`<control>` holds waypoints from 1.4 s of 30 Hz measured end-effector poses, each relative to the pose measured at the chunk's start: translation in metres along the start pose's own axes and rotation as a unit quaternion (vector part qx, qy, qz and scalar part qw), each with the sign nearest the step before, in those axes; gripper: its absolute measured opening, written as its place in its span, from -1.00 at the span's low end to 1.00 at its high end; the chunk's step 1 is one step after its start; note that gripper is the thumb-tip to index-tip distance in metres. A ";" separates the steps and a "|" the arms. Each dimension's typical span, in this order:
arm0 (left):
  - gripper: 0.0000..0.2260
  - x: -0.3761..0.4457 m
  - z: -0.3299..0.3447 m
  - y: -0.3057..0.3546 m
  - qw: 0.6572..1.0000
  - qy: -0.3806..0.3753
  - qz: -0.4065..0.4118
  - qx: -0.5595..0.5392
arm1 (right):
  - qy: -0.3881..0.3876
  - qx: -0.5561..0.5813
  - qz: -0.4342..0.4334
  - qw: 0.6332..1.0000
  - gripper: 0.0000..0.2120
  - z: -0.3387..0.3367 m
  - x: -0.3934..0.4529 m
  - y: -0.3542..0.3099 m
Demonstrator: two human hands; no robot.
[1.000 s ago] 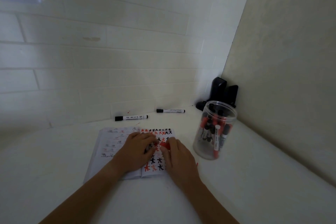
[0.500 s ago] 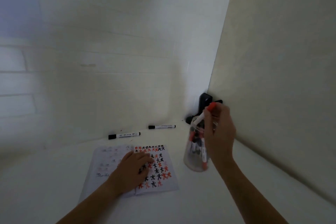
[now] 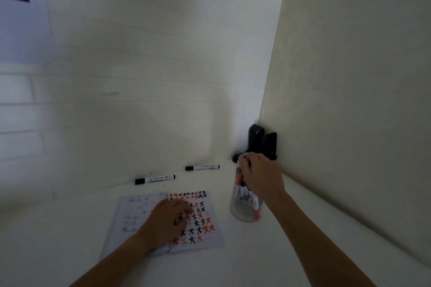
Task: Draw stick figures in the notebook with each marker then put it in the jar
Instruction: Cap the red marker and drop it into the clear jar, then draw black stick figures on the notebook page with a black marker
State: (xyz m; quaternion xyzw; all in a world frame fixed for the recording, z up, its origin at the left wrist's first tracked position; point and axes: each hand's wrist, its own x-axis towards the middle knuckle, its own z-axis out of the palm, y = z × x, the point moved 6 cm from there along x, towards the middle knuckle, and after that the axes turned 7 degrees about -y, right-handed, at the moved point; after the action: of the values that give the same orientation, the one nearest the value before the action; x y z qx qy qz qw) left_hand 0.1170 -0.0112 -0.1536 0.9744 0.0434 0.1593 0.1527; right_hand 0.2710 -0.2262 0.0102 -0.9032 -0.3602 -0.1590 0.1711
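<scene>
A: From the head camera, what is each hand doing?

B: The left hand (image 3: 166, 225) is lying on the open notebook (image 3: 200, 237), fingers spread loosely over the stick figures, pinning the page down. The right hand (image 3: 261, 176) is hanging over the mouth of the jar (image 3: 242, 212), fingers curled downward. Whether it is gripping a marker or has let one go, I cannot tell; the fingertips are covering the rim.

A: Where is the jar sitting relative to the hands?

B: Directly under the right hand and well off to the right of the left one, with a strip of bare table between it and the notebook. Red and black markers are standing inside it.

A: And the ones not drawn with yet?

B: Two black-capped markers, the nearer marker (image 3: 155, 179) and the farther marker (image 3: 202, 167), are lying by the wall beyond the left hand, apart from each other and out of both hands' reach for now.

A: How would they handle?

B: I am judging them light, stiff and smooth, so rolling is likely. Pinching mid-barrel, on the white label, looks safest. The jar seems thin clear plastic, probably easy to tip if knocked at the rim.
</scene>
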 end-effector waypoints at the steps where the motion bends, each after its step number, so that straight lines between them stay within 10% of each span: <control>1: -0.72 0.000 -0.001 0.000 1.000 0.000 0.001 -0.003 | -0.008 -0.004 0.007 1.000 -0.60 0.001 0.001 0.000; 5: -0.73 0.004 -0.005 -0.001 1.000 -0.014 0.004 -0.012 | 0.005 -0.059 0.011 0.998 -0.61 0.002 -0.001 -0.005; 10: -0.75 0.011 -0.018 -0.018 0.999 0.039 -0.028 -0.001 | 0.209 -0.071 -0.081 0.972 -0.73 0.007 -0.029 -0.034; 30: -0.70 0.050 -0.036 -0.116 0.947 0.128 -0.284 0.076 | -0.067 0.114 -0.207 0.969 -0.77 0.149 -0.064 -0.067; 36: -0.78 0.051 -0.040 -0.095 0.958 0.217 -0.163 0.091 | -0.071 0.117 -0.193 0.971 -0.81 0.155 -0.061 -0.065; 42: -0.70 0.048 -0.039 -0.050 0.991 0.131 0.019 0.007 | -0.045 0.091 -0.210 0.972 -0.81 0.148 -0.068 -0.070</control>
State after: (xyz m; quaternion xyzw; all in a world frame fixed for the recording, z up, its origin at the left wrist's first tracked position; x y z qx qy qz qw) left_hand 0.1476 0.0537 -0.1202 0.9468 0.0459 0.2884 0.1354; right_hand 0.1993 -0.1568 -0.1361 -0.7940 -0.5624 -0.1173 0.1991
